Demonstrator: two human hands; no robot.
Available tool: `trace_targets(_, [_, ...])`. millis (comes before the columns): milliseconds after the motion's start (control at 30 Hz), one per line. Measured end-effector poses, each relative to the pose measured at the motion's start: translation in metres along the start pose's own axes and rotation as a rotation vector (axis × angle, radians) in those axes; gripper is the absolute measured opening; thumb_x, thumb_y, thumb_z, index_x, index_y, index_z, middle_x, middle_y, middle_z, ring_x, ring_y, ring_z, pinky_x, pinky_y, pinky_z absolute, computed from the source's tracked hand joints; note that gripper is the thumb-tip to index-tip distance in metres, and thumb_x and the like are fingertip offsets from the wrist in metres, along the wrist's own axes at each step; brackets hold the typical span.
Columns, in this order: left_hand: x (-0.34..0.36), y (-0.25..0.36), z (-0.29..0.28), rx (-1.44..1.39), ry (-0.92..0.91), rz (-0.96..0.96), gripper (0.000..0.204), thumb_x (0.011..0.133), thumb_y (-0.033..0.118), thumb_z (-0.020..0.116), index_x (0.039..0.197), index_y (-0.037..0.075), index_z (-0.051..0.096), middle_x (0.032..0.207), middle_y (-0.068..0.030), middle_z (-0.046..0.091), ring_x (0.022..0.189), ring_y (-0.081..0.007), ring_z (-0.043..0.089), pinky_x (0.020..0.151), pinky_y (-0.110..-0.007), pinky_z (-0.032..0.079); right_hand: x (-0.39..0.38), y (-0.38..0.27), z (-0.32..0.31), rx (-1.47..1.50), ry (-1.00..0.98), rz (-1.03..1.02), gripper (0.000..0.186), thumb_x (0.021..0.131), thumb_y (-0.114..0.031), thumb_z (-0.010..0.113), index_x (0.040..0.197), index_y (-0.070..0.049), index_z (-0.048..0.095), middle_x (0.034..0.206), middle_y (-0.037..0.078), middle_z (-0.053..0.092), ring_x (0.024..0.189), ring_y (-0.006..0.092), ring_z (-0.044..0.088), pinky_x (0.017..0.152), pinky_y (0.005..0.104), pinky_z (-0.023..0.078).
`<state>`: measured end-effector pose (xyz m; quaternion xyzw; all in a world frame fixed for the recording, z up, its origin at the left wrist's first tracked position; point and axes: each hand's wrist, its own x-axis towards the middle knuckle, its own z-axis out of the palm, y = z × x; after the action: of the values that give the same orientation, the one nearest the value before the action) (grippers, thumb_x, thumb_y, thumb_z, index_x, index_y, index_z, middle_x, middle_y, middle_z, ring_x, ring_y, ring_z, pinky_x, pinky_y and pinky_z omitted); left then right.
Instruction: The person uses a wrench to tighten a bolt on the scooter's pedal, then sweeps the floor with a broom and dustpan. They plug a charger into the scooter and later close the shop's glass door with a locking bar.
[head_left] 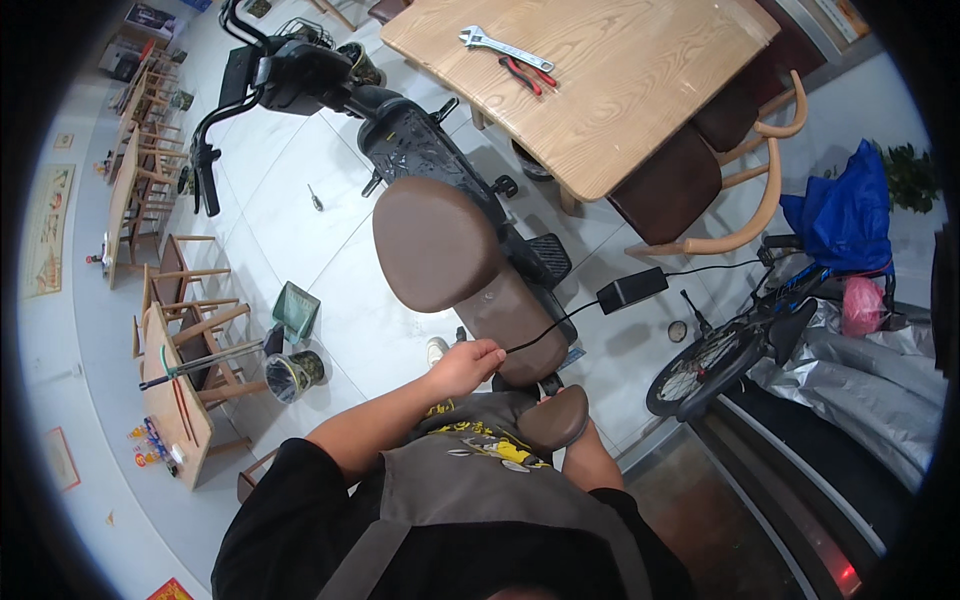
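Head view: brown-seated black scooter (425,158) in front of the person
Left hand (467,368): thumb and fingertips pinching a black cord (550,328)
Right hand: mostly hidden by the small brown backrest (556,420); cannot tell its grip
Cord: crosses above the rear seat (503,316) to a black box (632,290) right of the scooter
Table (640,85): wrench (507,49) beside red-handled pliers (525,74)

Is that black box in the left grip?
No, the left grip pinches the black cord, and the box is apart from it, farther right along that cord.
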<state>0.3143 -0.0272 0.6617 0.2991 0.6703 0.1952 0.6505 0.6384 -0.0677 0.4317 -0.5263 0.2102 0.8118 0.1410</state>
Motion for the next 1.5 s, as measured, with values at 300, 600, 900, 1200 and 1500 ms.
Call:
trace_targets(300, [0.003, -0.012, -0.01, -0.041, -0.024, -0.003, 0.032, 0.1, 0.027, 0.051, 0.088, 0.0, 0.061, 0.068, -0.0051, 0.058, 0.063, -0.0151, 0.054, 0.062, -0.032, 0.046, -0.001, -0.048, -0.002, 0.038, 0.027, -0.042, 0.017, 0.092, -0.033, 0.062, 0.094, -0.016, 0.062, 0.087, 0.012, 0.061, 0.083, 0.0355, 0.058, 0.084, 0.0576, 0.049])
trace_targets(600, [0.021, -0.011, 0.006, -0.09, -0.046, 0.025, 0.028, 0.103, 0.025, 0.049, 0.086, 0.004, 0.057, 0.064, 0.0031, 0.046, 0.056, -0.008, 0.041, 0.052, -0.025, 0.035, 0.011, -0.099, -0.015, 0.194, 0.052, -0.024, 0.019, 0.09, -0.034, 0.064, 0.095, -0.016, 0.063, 0.091, 0.014, 0.061, 0.083, 0.0359, 0.057, 0.079, 0.0578, 0.049])
trace_targets(900, [0.027, 0.079, 0.037, -0.306, -0.191, -0.043, 0.027, 0.103, 0.024, 0.049, 0.086, 0.004, 0.057, 0.067, 0.0022, 0.049, 0.059, -0.0078, 0.042, 0.055, -0.023, 0.034, -0.004, -0.18, 0.023, -0.609, 0.298, -0.165, 0.014, 0.084, -0.02, 0.062, 0.088, -0.007, 0.063, 0.071, 0.009, 0.059, 0.063, 0.0202, 0.059, 0.063, 0.0378, 0.051])
trace_targets(1200, [0.01, 0.248, 0.082, -0.3, -0.542, 0.141, 0.027, 0.103, 0.024, 0.049, 0.087, 0.003, 0.057, 0.066, 0.002, 0.049, 0.059, -0.0061, 0.042, 0.054, -0.022, 0.034, 0.075, -0.287, 0.03, -0.69, 0.214, -1.116, 0.023, 0.093, -0.015, 0.055, 0.11, -0.003, 0.063, 0.089, 0.008, 0.067, 0.081, 0.017, 0.066, 0.072, 0.0306, 0.053])
trace_targets(1500, [-0.039, 0.401, 0.098, -0.52, -0.483, 0.55, 0.03, 0.102, 0.024, 0.045, 0.082, 0.002, 0.052, 0.055, -0.0027, 0.044, 0.039, -0.0086, 0.034, 0.037, -0.026, 0.029, 0.045, -0.316, 0.164, 0.176, -0.307, -1.12, 0.033, 0.095, -0.029, 0.059, 0.118, -0.006, 0.06, 0.104, 0.004, 0.067, 0.094, 0.0177, 0.065, 0.084, 0.0334, 0.052])
